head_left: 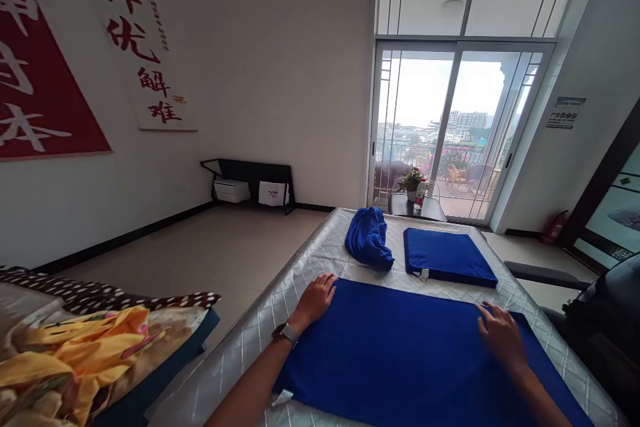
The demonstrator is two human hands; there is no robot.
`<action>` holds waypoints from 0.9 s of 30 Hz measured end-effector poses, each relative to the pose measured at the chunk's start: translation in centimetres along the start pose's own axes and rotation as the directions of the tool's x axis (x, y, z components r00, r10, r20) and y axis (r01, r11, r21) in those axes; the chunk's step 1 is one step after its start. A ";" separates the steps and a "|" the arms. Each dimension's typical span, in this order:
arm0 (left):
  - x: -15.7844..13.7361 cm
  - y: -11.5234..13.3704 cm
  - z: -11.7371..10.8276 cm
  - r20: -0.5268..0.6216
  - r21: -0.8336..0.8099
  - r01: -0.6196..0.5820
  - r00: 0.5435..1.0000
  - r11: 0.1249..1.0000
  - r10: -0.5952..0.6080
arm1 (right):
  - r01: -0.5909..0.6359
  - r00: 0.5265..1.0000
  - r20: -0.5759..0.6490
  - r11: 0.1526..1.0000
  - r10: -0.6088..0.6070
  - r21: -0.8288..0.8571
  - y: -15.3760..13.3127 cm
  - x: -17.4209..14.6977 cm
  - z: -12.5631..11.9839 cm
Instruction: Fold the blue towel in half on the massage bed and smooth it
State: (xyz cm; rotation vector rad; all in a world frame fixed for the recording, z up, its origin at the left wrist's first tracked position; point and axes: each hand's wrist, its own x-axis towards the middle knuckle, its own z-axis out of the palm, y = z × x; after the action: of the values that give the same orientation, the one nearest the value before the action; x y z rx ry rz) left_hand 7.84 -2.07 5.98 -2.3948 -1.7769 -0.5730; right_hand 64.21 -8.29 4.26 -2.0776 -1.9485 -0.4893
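Flattening appears in hand: left hand (316, 297) and right hand (501, 335) lie loose on the smooth blue rectangular cloth (400, 350) beneath them; folding would call for pinching an edge.

left hand (316, 298), right hand (501, 335): at flat blue rectangular cloth (405, 350) | beyond left: crumpled blue cloth (369, 240) | beyond right: folded blue cloth stack (447, 253)
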 end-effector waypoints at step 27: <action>-1.3 -0.1 1.1 0.162 0.023 0.115 0.980 0.993 -0.118 | -0.339 0.890 0.305 0.939 0.339 -0.053 7.9 -1.3 0.4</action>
State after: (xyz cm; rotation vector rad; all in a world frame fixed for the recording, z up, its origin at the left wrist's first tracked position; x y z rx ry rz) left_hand 7.62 -2.90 4.47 -2.4036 -1.9905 -0.3842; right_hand 72.05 -9.87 3.72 -2.5514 -1.6646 -0.0889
